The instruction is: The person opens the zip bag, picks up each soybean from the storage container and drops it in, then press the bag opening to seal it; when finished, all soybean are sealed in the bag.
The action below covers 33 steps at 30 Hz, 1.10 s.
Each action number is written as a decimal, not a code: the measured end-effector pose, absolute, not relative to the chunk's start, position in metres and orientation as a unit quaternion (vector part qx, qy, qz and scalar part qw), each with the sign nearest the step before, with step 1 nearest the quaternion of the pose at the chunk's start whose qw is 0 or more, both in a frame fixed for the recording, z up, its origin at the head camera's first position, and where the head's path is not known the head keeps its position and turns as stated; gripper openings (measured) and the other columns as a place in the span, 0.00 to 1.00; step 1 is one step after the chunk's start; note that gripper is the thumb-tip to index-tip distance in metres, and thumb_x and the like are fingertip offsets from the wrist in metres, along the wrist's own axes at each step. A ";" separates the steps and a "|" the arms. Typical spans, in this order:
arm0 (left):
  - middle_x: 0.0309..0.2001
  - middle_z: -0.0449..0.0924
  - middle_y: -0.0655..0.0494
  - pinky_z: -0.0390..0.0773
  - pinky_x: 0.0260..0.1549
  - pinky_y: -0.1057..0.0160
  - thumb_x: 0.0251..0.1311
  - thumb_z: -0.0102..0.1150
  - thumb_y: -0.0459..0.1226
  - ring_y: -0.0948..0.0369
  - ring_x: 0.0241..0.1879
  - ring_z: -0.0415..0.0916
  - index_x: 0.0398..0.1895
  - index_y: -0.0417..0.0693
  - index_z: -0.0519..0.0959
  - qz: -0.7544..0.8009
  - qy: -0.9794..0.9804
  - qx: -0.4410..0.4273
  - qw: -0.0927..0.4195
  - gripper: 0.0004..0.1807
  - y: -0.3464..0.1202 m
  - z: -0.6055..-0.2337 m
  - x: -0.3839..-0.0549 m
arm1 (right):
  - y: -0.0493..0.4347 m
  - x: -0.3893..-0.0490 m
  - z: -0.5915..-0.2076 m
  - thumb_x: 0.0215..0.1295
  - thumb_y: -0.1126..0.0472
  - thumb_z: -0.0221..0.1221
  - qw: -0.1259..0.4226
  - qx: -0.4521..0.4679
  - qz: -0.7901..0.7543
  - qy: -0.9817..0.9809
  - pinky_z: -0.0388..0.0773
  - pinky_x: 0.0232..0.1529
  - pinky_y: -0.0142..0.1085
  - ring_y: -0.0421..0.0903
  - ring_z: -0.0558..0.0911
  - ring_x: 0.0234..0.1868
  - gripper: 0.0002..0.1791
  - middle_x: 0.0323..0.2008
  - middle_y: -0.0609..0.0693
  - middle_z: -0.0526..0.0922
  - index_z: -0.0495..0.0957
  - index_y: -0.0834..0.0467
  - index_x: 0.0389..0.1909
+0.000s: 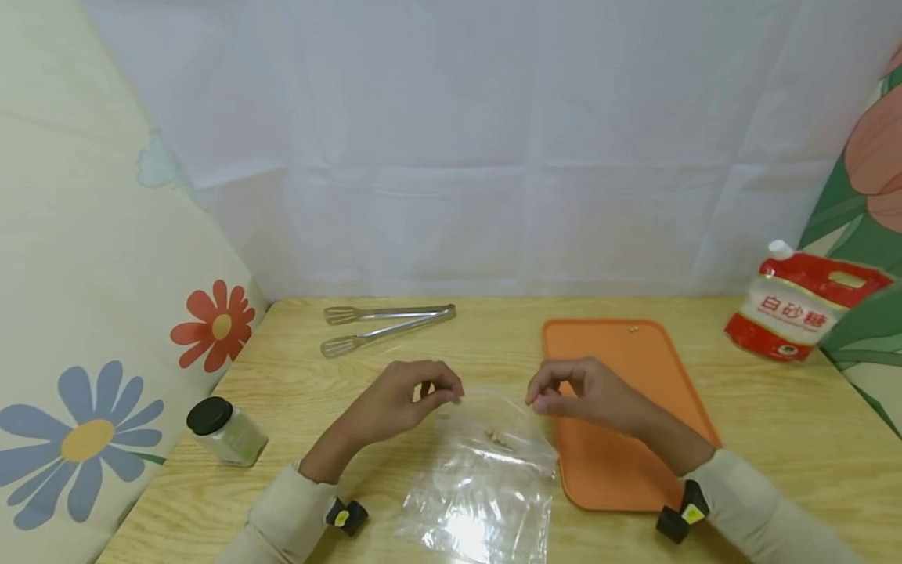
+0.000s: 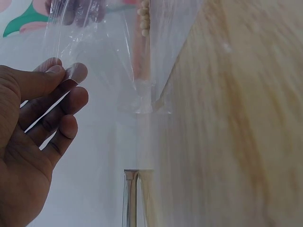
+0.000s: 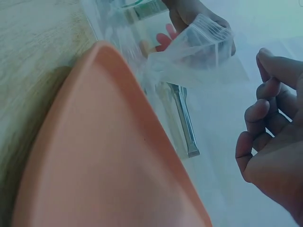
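Observation:
A clear zip bag (image 1: 486, 486) lies partly on the table, its mouth end raised. Several small pale beans (image 1: 497, 439) are inside it. My left hand (image 1: 412, 395) pinches the bag's upper left corner between thumb and forefinger; the left wrist view shows the film at the fingertips (image 2: 56, 69). My right hand (image 1: 588, 392) hovers near the bag's upper right rim, above the left side of an orange tray (image 1: 634, 454). Its fingers (image 3: 258, 109) are curled, thumb against forefinger. In the right wrist view it appears apart from the bag, with nothing visible in its grasp.
Two small beans (image 1: 633, 329) lie at the tray's far end. Metal tongs (image 1: 391, 321) rest behind my left hand. A jar with a black lid (image 1: 229, 431) stands at the left. A red and white sugar pouch (image 1: 796, 309) stands at the back right.

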<state>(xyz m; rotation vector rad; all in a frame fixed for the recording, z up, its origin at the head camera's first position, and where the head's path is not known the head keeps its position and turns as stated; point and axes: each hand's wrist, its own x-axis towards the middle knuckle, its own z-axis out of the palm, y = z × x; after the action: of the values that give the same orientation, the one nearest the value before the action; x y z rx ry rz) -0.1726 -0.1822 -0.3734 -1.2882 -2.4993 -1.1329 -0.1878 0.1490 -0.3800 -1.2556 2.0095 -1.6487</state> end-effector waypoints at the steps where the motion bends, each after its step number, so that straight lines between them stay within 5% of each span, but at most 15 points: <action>1: 0.37 0.83 0.64 0.75 0.28 0.66 0.67 0.63 0.32 0.69 0.32 0.76 0.43 0.51 0.82 -0.374 -0.823 -0.424 0.055 0.06 -0.182 -0.373 -0.172 | 0.147 -0.187 -0.380 0.71 0.68 0.60 0.132 -0.429 -0.564 0.693 0.75 0.41 0.40 0.50 0.77 0.38 0.07 0.37 0.54 0.83 0.83 0.55 0.44; 8: 0.37 0.83 0.64 0.75 0.27 0.65 0.67 0.63 0.30 0.69 0.31 0.76 0.43 0.51 0.82 -0.375 -0.818 -0.432 0.060 0.07 -0.182 -0.372 -0.174 | 0.151 -0.189 -0.378 0.74 0.62 0.58 0.140 -0.387 -0.545 0.730 0.78 0.40 0.42 0.51 0.78 0.41 0.10 0.41 0.58 0.83 0.84 0.52 0.50; 14: 0.37 0.84 0.63 0.75 0.27 0.65 0.67 0.63 0.31 0.69 0.32 0.76 0.43 0.56 0.82 -0.373 -0.819 -0.432 0.058 0.09 -0.182 -0.371 -0.174 | 0.181 -0.210 -0.374 0.73 0.55 0.61 -0.002 -0.337 -0.459 0.822 0.75 0.37 0.39 0.45 0.76 0.36 0.07 0.35 0.44 0.81 0.84 0.44 0.47; 19: 0.37 0.83 0.64 0.75 0.28 0.66 0.67 0.63 0.31 0.69 0.32 0.76 0.43 0.56 0.81 -0.373 -0.821 -0.428 0.060 0.09 -0.183 -0.371 -0.175 | 0.222 -0.241 -0.375 0.71 0.52 0.62 -0.097 -0.260 -0.371 0.886 0.72 0.34 0.39 0.44 0.75 0.35 0.09 0.36 0.43 0.81 0.85 0.49 0.46; 33: 0.37 0.83 0.64 0.75 0.28 0.65 0.67 0.63 0.31 0.69 0.32 0.76 0.43 0.53 0.82 -0.372 -0.826 -0.419 0.057 0.07 -0.183 -0.372 -0.173 | 0.291 -0.286 -0.404 0.73 0.56 0.60 -0.074 -0.159 -0.308 0.935 0.73 0.32 0.42 0.50 0.77 0.35 0.11 0.38 0.54 0.85 0.86 0.56 0.47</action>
<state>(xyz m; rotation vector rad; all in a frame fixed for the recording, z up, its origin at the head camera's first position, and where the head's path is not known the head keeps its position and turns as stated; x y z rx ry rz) -0.1727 -0.1829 -0.3722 -1.2719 -2.5058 -1.1272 -0.2862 0.2913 -0.4039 -0.5235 3.0846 -1.0148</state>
